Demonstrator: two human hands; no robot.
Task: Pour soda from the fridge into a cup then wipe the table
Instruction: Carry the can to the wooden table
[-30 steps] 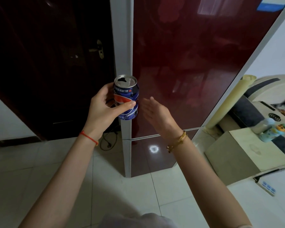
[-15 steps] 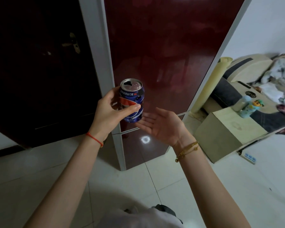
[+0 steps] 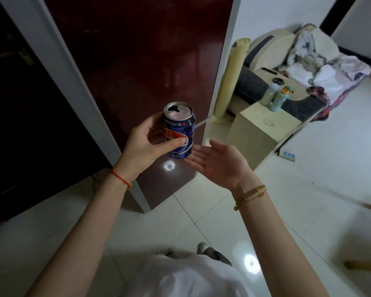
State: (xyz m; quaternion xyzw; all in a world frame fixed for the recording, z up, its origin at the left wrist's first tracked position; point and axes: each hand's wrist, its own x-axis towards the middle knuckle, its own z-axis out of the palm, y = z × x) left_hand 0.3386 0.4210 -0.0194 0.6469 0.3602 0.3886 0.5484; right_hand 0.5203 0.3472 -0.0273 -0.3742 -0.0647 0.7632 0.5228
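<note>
While left hand (image 3: pixel 145 146) grips opened soda can (image 3: pixel 178 130) upright; right hand (image 3: pixel 217 160) empty, palm up, beside can base

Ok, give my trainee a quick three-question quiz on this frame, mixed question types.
1. True or false: the soda can is already opened.
2. Which hand grips the can: A left hand, B right hand, C both?
3. Fill in: the fridge door behind the can is ____ (open/shut).

Key:
1. True: the top shows an open mouth.
2. A: the right hand is flat, palm up, beside the can's base.
3. Shut.
</note>
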